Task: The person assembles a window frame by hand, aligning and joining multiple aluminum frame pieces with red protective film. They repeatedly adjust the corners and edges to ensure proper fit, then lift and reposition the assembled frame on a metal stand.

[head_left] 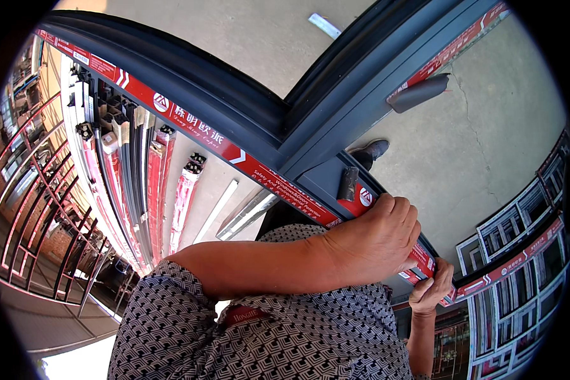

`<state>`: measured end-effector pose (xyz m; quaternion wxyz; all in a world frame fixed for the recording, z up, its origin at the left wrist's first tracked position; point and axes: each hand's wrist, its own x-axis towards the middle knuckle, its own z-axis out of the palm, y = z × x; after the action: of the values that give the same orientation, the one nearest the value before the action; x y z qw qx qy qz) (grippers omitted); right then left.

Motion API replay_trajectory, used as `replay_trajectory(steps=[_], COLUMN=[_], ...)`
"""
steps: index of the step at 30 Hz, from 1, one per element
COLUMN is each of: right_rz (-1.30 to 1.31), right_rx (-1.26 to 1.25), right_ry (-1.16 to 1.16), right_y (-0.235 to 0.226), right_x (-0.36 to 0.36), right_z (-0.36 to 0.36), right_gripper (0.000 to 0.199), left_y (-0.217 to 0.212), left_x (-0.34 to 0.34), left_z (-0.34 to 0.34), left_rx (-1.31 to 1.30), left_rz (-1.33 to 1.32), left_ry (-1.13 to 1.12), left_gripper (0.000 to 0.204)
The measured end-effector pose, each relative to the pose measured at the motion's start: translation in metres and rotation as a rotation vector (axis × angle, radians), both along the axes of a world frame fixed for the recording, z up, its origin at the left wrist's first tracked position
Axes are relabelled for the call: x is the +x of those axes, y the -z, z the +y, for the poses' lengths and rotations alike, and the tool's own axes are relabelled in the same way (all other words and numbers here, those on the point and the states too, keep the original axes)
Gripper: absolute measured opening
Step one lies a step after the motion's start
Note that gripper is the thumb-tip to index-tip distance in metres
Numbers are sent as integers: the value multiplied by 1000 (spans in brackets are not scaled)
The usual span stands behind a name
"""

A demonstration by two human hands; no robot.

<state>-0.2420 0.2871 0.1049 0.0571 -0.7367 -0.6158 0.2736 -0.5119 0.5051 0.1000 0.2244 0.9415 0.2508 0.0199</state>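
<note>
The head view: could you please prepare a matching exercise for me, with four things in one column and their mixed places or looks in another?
1. frame
2. shirt
3. right hand
4. shoe

A. standing on the grey floor
B. dark, bearing a red printed strip
C. touching the frame
D. covered in a geometric pattern

Pairs: 1-B, 2-D, 3-C, 4-A

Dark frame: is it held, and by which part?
Right hand holds the dark frame by its red-labelled bar, at lower right; left hand curls over that bar, grip unclear.
</note>
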Motion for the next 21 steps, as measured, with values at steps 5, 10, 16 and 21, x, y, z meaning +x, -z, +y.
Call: replay_trajectory(steps=[5,10,16,21], right_rz=[-1,-4,-10,-9], right_rx=[23,29,52,68], right_ry=[-19,-31,-41,-29], right_y=[-1,-1,1,-1], right_x=[-4,-4,-4,-6], right_z=[4,5,8,11], right_gripper=[56,55,55,55], left_y=[-4,-1,3,3], left_x=[0,1,3,4], left_z=[3,0,-1,-1], left_rx=[-35,-85,-89,-91], left_rz=[43,25,-17,-41], left_ry=[-3,-32,-49,-51], left_gripper=[57,58,58,60])
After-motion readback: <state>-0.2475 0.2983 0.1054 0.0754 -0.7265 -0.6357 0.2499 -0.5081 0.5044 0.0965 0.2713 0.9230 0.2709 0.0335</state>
